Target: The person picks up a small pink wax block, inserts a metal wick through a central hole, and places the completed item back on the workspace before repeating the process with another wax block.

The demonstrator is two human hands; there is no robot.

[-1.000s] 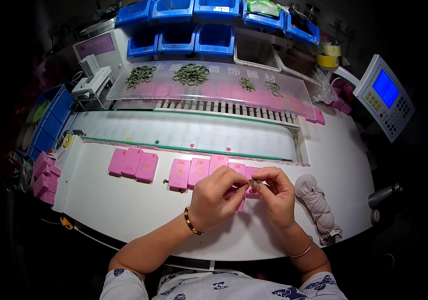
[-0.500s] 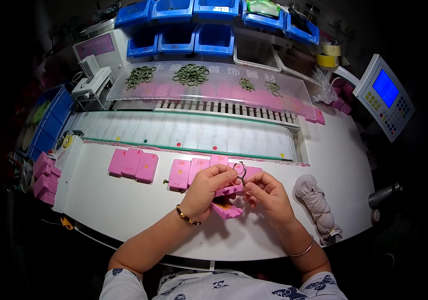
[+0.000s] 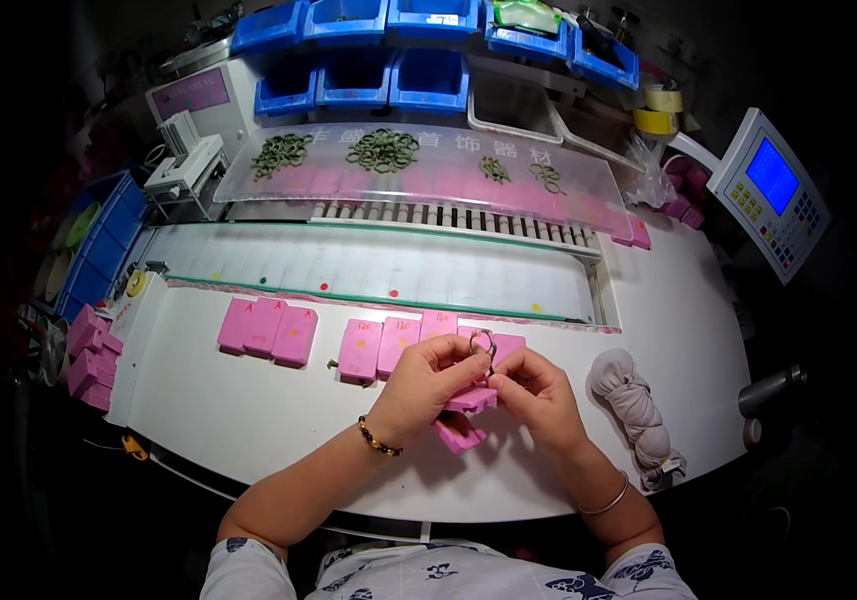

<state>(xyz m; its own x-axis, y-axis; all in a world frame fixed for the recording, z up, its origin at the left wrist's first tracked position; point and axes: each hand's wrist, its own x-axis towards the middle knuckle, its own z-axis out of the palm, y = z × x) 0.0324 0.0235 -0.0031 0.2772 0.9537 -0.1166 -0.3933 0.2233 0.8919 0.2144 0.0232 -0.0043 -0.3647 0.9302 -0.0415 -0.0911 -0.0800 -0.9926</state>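
Note:
My left hand (image 3: 419,385) is closed round a pink rubber mould (image 3: 461,432), whose two halves gape apart below the fingers. A dark green wax ring piece (image 3: 492,343) rises above the mould, between the fingertips of both hands. My right hand (image 3: 541,392) is closed with thumb and forefinger pinched at the ring piece's lower end. Several pink mould blocks (image 3: 360,348) lie just beyond my hands, partly hidden by them. Small green bits stick out beside the leftmost of these. Where exactly the ring piece meets the mould is hidden by my fingers.
Three pink blocks (image 3: 267,330) lie further left. A white conveyor belt (image 3: 369,262) runs across behind. Green ring pieces (image 3: 383,150) lie in piles on a clear shelf (image 3: 449,170), under blue bins (image 3: 429,78). At right are a grey cloth roll (image 3: 634,410) and a control panel (image 3: 771,195).
The mould has tilted and its gap has narrowed. My left hand has shifted slightly right, its fingertips now closer to the right hand's. The belt's coloured dots have moved left.

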